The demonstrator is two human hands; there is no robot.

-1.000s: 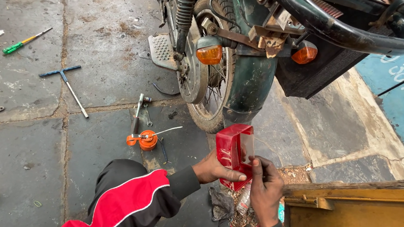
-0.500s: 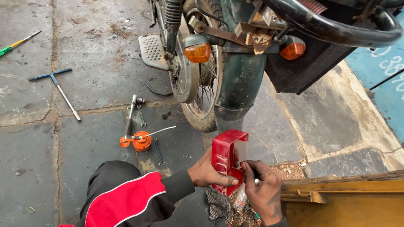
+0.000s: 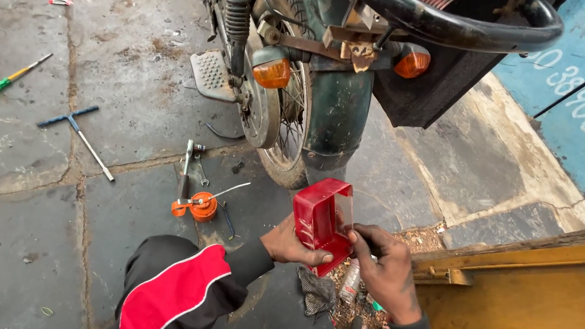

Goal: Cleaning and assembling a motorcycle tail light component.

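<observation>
You hold the red tail-light lens up just behind the motorcycle's rear wheel. Your left hand grips its lower left side, fingers closed around it; your right hand pinches its right edge. An orange indicator lamp lies on the stone floor nearby.

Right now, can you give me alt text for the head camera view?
Both bare hands, left hand and right hand, hold a red rectangular plastic tail-lamp lens behind a dark green motorcycle's rear wheel. An orange turn-signal lamp, a blue T-handle wrench and a green-handled screwdriver lie on the stone floor.
</observation>
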